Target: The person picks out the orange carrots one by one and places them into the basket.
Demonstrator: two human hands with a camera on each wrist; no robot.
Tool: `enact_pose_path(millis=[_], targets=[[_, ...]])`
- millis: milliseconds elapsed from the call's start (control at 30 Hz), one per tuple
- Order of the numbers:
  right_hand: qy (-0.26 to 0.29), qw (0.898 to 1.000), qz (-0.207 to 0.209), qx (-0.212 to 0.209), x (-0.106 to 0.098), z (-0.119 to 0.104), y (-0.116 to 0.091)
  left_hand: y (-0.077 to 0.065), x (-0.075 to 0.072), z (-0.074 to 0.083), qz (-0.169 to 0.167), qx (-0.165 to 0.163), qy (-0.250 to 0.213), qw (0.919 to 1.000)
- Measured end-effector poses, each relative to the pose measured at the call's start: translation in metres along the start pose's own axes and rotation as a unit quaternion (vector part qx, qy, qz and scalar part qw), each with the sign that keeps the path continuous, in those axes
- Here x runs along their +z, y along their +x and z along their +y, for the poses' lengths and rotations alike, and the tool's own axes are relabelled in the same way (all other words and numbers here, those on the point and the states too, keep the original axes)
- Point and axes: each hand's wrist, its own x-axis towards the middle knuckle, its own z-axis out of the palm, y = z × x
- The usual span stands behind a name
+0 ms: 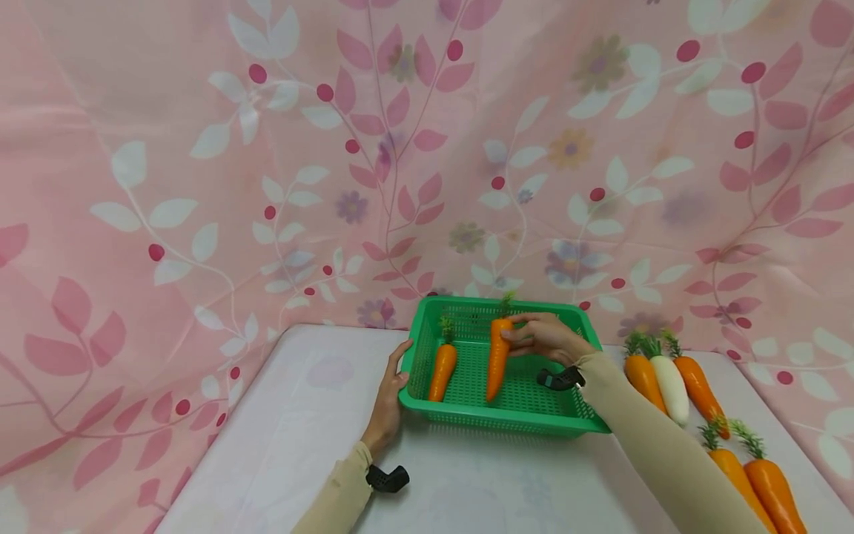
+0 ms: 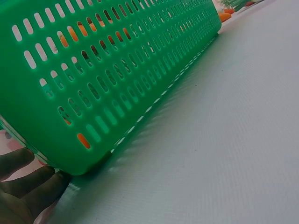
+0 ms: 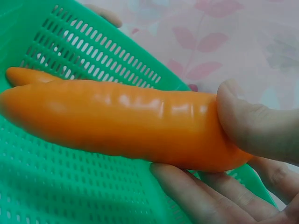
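Note:
My right hand (image 1: 543, 337) grips an orange carrot (image 1: 497, 360) near its leafy top, thumb on one side and fingers on the other. The carrot hangs tip down over the green basket (image 1: 507, 417), and in the right wrist view the carrot (image 3: 126, 123) spans much of the picture. Another carrot (image 1: 442, 372) lies at the left inside the basket. Against the basket's left end rests my left hand (image 1: 388, 404), its fingers extended along the outer wall. The left wrist view shows those fingers (image 2: 39, 186) by the lower corner of the basket (image 2: 93, 88).
Right of the basket, a white radish (image 1: 670, 389) lies between two carrots on the white table (image 1: 267, 445). Nearer the front right are two more carrots (image 1: 740, 478) (image 1: 777, 493). A pink floral cloth (image 1: 427, 148) hangs behind the table.

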Motion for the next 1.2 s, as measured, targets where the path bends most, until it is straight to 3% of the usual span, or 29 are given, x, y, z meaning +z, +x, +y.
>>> enact_pose_path(millis=[700, 1200], targets=[[-0.020, 0.999, -0.027, 0.002, 0.021, -0.001, 0.018, 0.000, 0.000, 0.002, -0.003, -0.006, 0.000, 1.0000], [-0.016, 0.999, -0.022, 0.016, 0.031, 0.000, 0.025, 0.001, -0.002, -0.001, -0.008, -0.011, 0.010, 0.9999]])
